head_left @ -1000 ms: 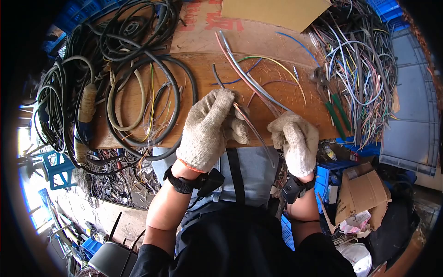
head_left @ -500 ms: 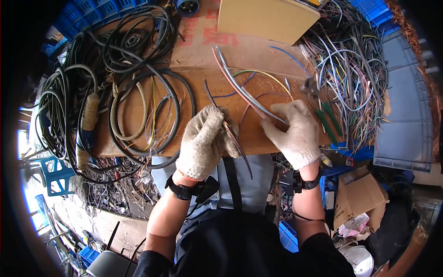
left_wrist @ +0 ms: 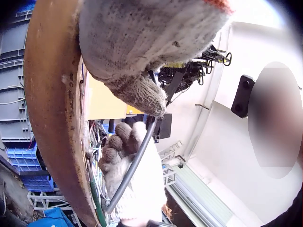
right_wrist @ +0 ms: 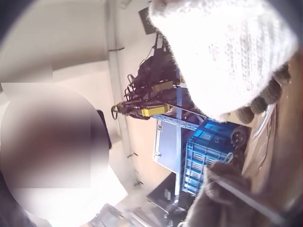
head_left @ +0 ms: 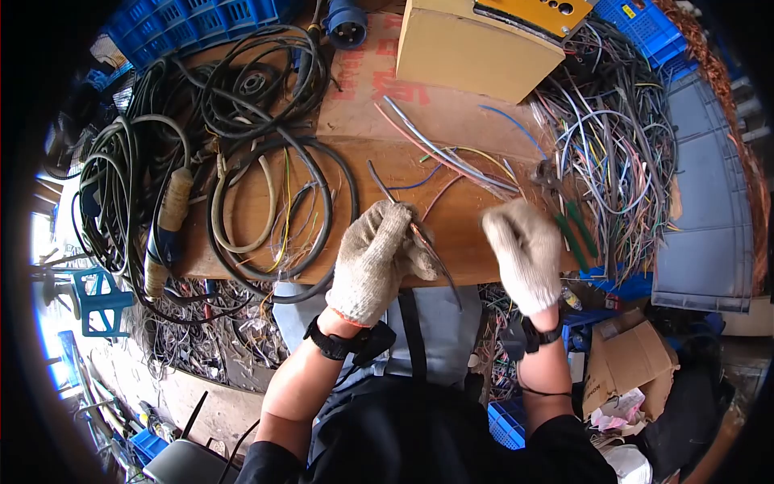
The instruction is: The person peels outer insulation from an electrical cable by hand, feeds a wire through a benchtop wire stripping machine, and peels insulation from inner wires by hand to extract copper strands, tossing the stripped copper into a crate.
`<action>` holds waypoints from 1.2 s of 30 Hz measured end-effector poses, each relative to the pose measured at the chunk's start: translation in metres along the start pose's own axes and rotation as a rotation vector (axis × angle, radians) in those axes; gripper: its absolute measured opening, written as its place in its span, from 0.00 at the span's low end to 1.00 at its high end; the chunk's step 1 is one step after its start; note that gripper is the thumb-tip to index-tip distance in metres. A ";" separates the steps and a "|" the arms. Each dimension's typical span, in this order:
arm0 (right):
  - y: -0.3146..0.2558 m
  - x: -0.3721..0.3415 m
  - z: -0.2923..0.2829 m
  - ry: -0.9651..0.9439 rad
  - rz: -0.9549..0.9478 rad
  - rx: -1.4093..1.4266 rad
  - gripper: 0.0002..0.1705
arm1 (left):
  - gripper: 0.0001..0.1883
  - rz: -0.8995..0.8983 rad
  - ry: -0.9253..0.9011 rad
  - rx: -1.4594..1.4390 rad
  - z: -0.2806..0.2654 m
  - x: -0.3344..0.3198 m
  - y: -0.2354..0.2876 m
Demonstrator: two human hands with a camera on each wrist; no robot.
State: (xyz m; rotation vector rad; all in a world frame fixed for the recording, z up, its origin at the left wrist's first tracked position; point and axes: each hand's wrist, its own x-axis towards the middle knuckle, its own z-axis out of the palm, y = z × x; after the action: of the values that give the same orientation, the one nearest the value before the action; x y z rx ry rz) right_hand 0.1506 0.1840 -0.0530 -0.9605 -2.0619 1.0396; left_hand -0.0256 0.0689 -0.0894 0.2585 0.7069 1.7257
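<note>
In the head view, the gloved left hand grips a short dark cable; its upper end sticks out above the fingers, and a reddish strip shows along it beside the hand. To the right, the gloved right hand hangs over the table edge with loosely bent fingers, no object visible in it. Above that hand, pink and grey wires lie on the wood. In the left wrist view, the cable passes in front of the right hand. The right wrist view shows the cable blurred.
Green-handled pliers lie right of the right hand, beside a wire heap. Black cable coils cover the table's left. A cardboard-coloured box and blue crate stand at the back.
The right hand has come away from the pink and grey wires, which now lie on the table. The left hand keeps its grip on the dark cable. The head view has shifted, showing more of the table's back.
</note>
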 end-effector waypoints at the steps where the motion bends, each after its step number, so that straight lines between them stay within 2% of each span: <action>1: -0.007 -0.009 0.000 -0.094 0.102 0.098 0.10 | 0.12 0.019 0.018 -0.051 0.000 0.002 -0.002; 4: -0.014 -0.029 0.003 -0.207 0.191 0.243 0.11 | 0.11 0.040 0.080 -0.056 0.002 0.003 -0.003; 5: -0.014 -0.033 0.004 -0.227 0.151 0.235 0.11 | 0.11 0.034 0.083 -0.056 0.002 0.004 -0.004; 7: -0.013 -0.033 0.004 -0.275 -0.090 0.163 0.08 | 0.11 0.077 0.094 -0.034 0.003 0.003 -0.004; 10: -0.015 -0.032 0.013 -0.248 -0.150 0.035 0.07 | 0.11 0.077 0.087 -0.039 0.001 0.004 -0.006; 15: -0.011 -0.036 0.018 -0.189 -0.050 0.062 0.08 | 0.15 0.042 0.081 -0.061 -0.002 0.002 -0.004; 18: -0.011 -0.035 0.019 -0.118 0.023 0.066 0.07 | 0.23 -0.018 -0.102 -0.108 -0.005 0.002 -0.004; 22: -0.006 -0.032 0.020 -0.057 0.035 0.060 0.06 | 0.19 0.007 -0.100 -0.004 -0.001 0.000 -0.004; 24: -0.003 -0.032 0.021 -0.047 0.042 0.067 0.06 | 0.14 0.032 -0.056 0.066 -0.001 -0.001 -0.004; 28: 0.001 -0.032 0.022 -0.042 -0.009 0.068 0.06 | 0.12 0.012 -0.150 0.121 -0.013 0.001 -0.007; 31: 0.001 -0.032 0.024 -0.031 -0.020 0.065 0.06 | 0.13 -0.020 -0.149 0.149 -0.014 0.001 -0.004; 32: 0.000 -0.032 0.024 -0.024 -0.017 0.064 0.06 | 0.13 -0.021 -0.149 0.150 -0.014 0.002 -0.004; 34: 0.001 -0.032 0.023 -0.019 -0.011 0.062 0.06 | 0.12 -0.017 -0.163 -0.070 -0.013 0.003 -0.006; 36: 0.002 -0.033 0.023 -0.015 -0.006 0.061 0.06 | 0.12 -0.033 -0.180 -0.082 -0.013 0.003 -0.004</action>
State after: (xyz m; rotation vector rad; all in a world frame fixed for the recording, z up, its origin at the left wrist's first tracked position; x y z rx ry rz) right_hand 0.1508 0.1489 -0.0723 -0.9182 -2.0315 1.1038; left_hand -0.0302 0.0684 -0.1021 0.3386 0.5057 1.6717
